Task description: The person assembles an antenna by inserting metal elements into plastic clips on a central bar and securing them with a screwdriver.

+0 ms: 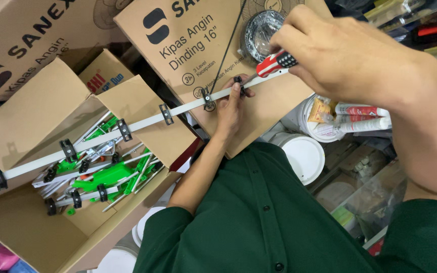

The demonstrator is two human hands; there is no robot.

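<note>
My left hand (229,107) grips the near end of a long white bar (142,125) that carries several black clips along its length. The fingers pinch it right at one black clip (238,85). My right hand (345,55) is closed around a screwdriver with a red, white and black handle (275,63), its tip set against the bar at that clip. The bar slants down to the left, out over an open cardboard box (36,121). Both arms wear dark green sleeves.
The open box holds more white bars with black clips and green plastic parts (104,177). Closed cardboard fan boxes (198,45) lie behind. White buckets and lids (304,154), tubes (360,117) and a coil of black cable (259,33) crowd the right.
</note>
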